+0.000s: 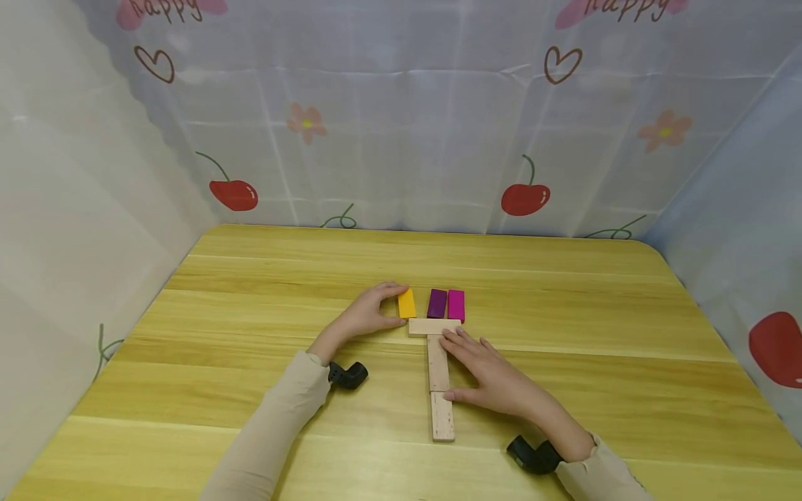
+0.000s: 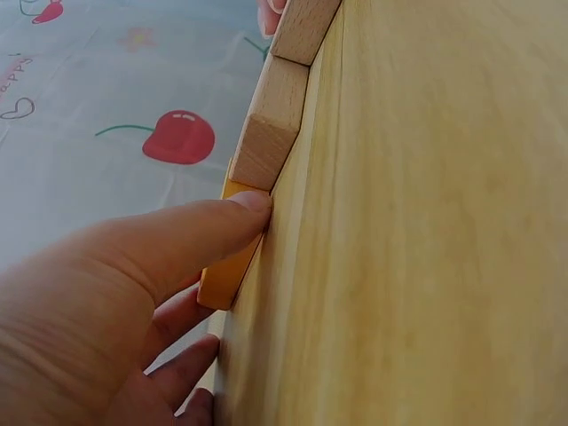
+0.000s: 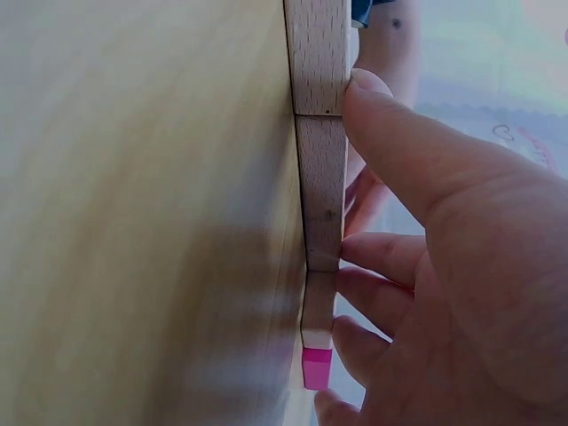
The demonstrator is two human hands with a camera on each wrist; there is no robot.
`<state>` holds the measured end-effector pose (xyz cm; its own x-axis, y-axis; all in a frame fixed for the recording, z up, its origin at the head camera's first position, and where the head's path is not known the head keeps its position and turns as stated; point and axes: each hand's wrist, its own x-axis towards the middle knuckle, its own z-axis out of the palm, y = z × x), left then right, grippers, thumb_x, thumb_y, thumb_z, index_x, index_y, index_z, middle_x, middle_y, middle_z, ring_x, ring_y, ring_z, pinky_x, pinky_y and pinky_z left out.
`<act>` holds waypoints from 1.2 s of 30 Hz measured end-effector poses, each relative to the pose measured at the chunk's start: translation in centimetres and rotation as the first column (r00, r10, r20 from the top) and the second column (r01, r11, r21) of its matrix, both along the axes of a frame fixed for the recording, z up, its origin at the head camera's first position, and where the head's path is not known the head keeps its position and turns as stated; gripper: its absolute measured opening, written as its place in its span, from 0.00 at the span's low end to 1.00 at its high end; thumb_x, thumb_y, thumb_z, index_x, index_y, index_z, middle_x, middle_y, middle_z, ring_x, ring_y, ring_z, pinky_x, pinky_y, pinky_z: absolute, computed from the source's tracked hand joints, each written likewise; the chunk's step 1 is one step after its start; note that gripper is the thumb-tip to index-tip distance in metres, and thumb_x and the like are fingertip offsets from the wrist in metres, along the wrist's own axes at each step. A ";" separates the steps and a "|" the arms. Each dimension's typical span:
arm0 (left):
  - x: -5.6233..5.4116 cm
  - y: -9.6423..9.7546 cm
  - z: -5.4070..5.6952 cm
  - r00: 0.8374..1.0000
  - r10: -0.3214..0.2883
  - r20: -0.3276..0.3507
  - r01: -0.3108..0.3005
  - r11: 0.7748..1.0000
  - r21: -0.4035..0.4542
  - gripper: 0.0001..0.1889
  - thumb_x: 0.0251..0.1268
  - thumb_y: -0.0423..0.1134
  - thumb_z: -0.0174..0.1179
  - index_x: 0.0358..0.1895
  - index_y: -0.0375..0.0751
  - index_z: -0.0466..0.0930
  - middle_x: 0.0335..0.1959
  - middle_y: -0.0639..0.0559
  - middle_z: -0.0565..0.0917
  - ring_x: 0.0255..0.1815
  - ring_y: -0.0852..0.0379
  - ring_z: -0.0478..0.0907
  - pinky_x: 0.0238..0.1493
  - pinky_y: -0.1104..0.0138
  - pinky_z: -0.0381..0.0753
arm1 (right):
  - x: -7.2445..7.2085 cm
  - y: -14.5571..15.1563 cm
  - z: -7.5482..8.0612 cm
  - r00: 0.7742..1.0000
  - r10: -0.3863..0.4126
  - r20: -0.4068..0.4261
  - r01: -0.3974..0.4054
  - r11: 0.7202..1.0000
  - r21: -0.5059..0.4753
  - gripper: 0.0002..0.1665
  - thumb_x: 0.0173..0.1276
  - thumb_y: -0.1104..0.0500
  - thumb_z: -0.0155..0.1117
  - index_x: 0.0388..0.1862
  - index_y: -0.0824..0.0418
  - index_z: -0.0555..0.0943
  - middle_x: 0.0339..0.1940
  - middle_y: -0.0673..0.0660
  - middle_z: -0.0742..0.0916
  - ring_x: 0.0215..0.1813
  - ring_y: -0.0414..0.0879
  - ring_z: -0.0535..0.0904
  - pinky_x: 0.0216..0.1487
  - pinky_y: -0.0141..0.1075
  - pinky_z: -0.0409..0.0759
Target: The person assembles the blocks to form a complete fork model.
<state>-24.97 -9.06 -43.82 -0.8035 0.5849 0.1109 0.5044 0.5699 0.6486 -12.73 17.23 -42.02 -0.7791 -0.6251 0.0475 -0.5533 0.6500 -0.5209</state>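
My left hand (image 1: 370, 311) pinches a yellow block (image 1: 407, 304) lengthwise, thumb at its near end and a finger at its far end. In the left wrist view, the thumb lies over that yellow block (image 2: 232, 275), right by a plain wooden block (image 2: 271, 124). Three plain wooden blocks form a T flat on the table: a crosswise block (image 1: 432, 326) tops two in line, the middle block (image 1: 438, 365) and the near block (image 1: 442, 417). My right hand (image 1: 495, 376) rests against them with extended fingers, its thumb at the joint between the lower two.
Just beyond the crosswise block lie a purple block (image 1: 437, 303) and a magenta block (image 1: 457, 305), side by side. All stand on a wooden table (image 1: 250, 278) whose back edge meets a printed curtain (image 1: 401, 139). Black wrist devices (image 1: 347, 376) are worn on both arms.
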 end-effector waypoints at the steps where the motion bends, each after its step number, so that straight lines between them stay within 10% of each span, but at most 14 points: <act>1: 0.0 0.0 0.0 1.000 -0.006 0.000 0.006 1.000 -0.001 0.34 0.56 0.40 0.68 0.66 0.36 0.67 0.64 0.40 0.68 0.65 0.45 0.62 0.64 0.56 0.60 | 0.0 0.0 0.0 1.000 0.000 0.001 0.000 1.000 -0.001 0.49 0.62 0.37 0.60 0.73 0.62 0.58 0.73 0.58 0.58 0.73 0.55 0.44 0.67 0.58 0.43; 20: -0.2 0.5 0.1 1.000 -0.029 -0.002 0.029 0.999 -0.021 0.35 0.56 0.41 0.68 0.66 0.35 0.66 0.63 0.41 0.68 0.64 0.46 0.64 0.63 0.57 0.61 | 0.0 0.4 0.1 1.000 -0.008 0.001 0.008 1.000 0.008 0.49 0.62 0.37 0.60 0.73 0.62 0.58 0.73 0.59 0.58 0.73 0.55 0.44 0.67 0.58 0.44; 28: -0.7 0.1 1.2 0.985 -0.144 0.089 0.146 0.989 -0.009 0.39 0.61 0.41 0.63 0.72 0.36 0.54 0.73 0.44 0.52 0.73 0.50 0.40 0.69 0.57 0.45 | 0.0 0.4 0.3 1.000 -0.001 0.006 0.001 1.000 0.007 0.49 0.63 0.38 0.60 0.73 0.63 0.58 0.73 0.60 0.58 0.73 0.56 0.44 0.66 0.59 0.45; 36: -1.4 3.3 1.9 0.982 -0.175 0.068 0.168 0.981 0.093 0.28 0.74 0.50 0.44 0.70 0.38 0.62 0.71 0.43 0.59 0.73 0.52 0.39 0.68 0.52 0.30 | 0.0 0.1 0.1 1.000 0.010 0.004 -0.010 1.000 0.005 0.48 0.63 0.39 0.60 0.73 0.62 0.57 0.74 0.60 0.57 0.73 0.55 0.44 0.66 0.59 0.45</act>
